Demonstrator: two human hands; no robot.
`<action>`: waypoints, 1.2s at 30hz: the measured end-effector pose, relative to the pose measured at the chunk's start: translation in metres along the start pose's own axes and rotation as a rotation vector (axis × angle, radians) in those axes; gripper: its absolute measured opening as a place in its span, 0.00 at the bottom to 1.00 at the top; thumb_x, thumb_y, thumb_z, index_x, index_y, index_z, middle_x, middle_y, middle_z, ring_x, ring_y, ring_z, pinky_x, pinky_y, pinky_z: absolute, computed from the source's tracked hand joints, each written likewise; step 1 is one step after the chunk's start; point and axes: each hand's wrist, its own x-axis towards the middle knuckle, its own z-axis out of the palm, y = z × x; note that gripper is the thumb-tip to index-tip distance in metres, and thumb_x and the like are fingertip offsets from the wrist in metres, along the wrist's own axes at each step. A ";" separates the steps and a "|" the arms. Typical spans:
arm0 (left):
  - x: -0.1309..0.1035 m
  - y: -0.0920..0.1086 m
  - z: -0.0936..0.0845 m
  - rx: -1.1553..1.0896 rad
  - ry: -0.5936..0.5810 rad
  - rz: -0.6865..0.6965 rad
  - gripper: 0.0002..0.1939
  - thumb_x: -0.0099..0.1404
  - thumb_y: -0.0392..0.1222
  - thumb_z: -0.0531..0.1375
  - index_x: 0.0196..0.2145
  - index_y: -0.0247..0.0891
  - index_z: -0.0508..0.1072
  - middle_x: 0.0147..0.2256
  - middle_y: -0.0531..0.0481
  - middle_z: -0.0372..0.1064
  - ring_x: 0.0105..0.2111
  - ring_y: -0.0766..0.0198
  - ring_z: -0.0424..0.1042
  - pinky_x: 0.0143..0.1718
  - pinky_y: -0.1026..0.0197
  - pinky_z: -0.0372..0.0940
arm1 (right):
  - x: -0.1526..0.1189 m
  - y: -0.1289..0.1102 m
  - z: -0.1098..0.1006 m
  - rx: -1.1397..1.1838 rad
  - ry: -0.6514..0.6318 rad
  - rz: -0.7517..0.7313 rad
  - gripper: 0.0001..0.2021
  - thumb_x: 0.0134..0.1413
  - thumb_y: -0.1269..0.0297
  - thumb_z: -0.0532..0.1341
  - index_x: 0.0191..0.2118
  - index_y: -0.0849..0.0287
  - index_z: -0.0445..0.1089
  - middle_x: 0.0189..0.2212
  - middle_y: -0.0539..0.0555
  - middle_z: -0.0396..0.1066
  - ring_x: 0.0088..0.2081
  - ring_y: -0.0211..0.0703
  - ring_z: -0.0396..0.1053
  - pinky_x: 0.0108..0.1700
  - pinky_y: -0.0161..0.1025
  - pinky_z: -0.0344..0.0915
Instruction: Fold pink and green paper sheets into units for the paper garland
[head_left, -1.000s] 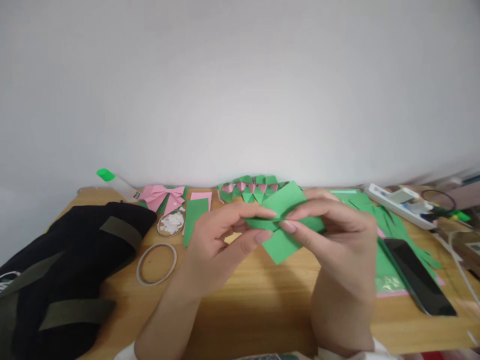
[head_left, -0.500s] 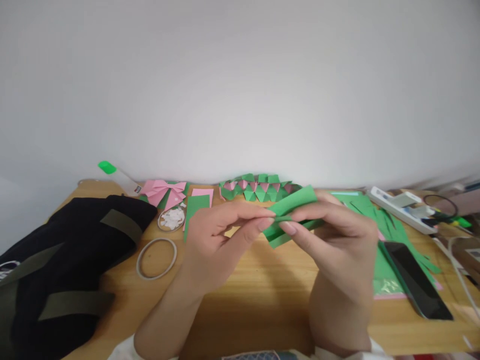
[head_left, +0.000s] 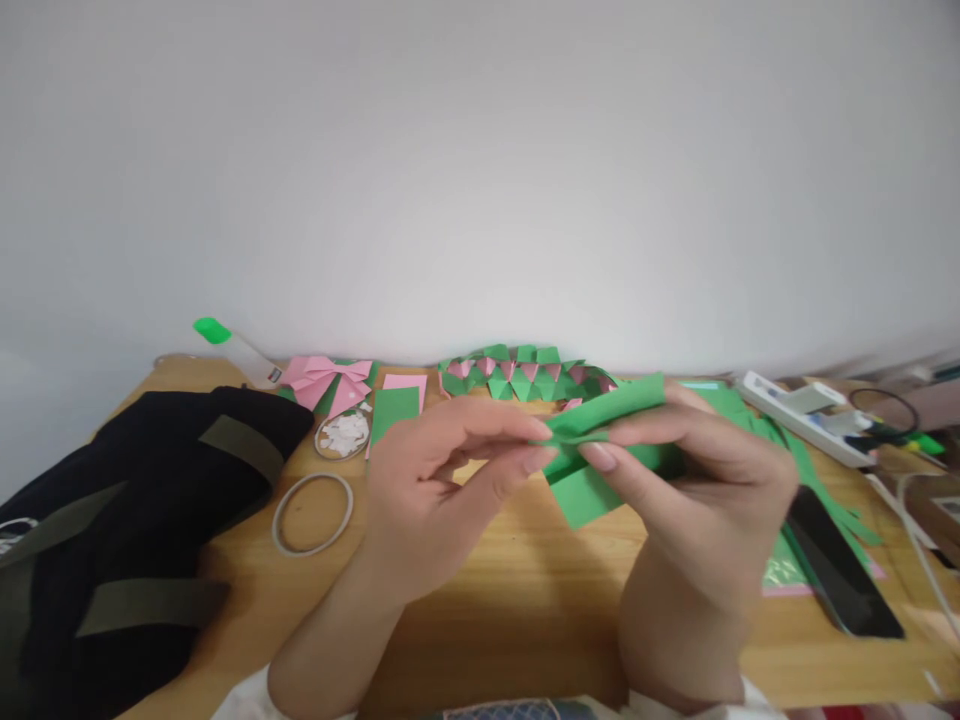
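Note:
A folded sheet of green paper point(head_left: 589, 495) is held up above the wooden table between my two hands. My left hand point(head_left: 450, 490) pinches its left edge with thumb and index finger. From the other side, my right hand point(head_left: 697, 490) grips it, thumb in front and fingers partly hidden behind. Pleat-like folds run across the paper, pressed together in the middle, with flaps spreading above and below. Behind it, against the wall, stands a curved green-and-pink folded paper piece point(head_left: 517, 375).
On the left lie a black bag point(head_left: 150, 480), a tape ring point(head_left: 311, 515), white scraps point(head_left: 345, 435) in another ring, a pink paper bow point(head_left: 326, 383) and a green-capped tube point(head_left: 240, 350). A phone point(head_left: 844, 565) and a power strip point(head_left: 806, 415) are at right.
My right hand has shifted right, drawing along the green paper. More of the lower flap shows and the folds have spread wider. My left hand stays nearly in place.

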 end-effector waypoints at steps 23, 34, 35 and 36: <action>0.001 0.003 -0.008 0.166 -0.122 0.117 0.08 0.59 0.31 0.67 0.29 0.45 0.78 0.27 0.58 0.79 0.28 0.67 0.76 0.31 0.66 0.73 | 0.012 -0.005 -0.021 -0.060 -0.251 -0.182 0.09 0.47 0.74 0.70 0.33 0.51 0.77 0.28 0.51 0.75 0.28 0.44 0.72 0.28 0.43 0.65; -0.002 0.002 0.004 -0.022 0.076 -0.109 0.07 0.56 0.32 0.69 0.28 0.44 0.77 0.28 0.56 0.78 0.28 0.66 0.77 0.29 0.64 0.76 | 0.004 -0.008 -0.009 0.017 -0.103 -0.074 0.09 0.49 0.76 0.67 0.30 0.51 0.76 0.25 0.50 0.73 0.25 0.42 0.68 0.24 0.42 0.60; -0.003 0.001 0.005 -0.042 0.107 -0.120 0.08 0.55 0.32 0.70 0.28 0.44 0.77 0.28 0.57 0.78 0.27 0.66 0.78 0.29 0.65 0.77 | 0.003 -0.007 -0.008 0.023 -0.088 -0.066 0.10 0.49 0.76 0.67 0.31 0.50 0.77 0.25 0.50 0.74 0.25 0.42 0.68 0.25 0.42 0.60; -0.003 0.001 0.006 -0.060 0.124 -0.135 0.09 0.54 0.32 0.70 0.30 0.44 0.78 0.28 0.57 0.79 0.27 0.66 0.78 0.30 0.65 0.77 | 0.002 -0.007 -0.008 0.030 -0.076 -0.058 0.10 0.50 0.76 0.67 0.32 0.50 0.77 0.26 0.50 0.74 0.26 0.42 0.68 0.25 0.42 0.60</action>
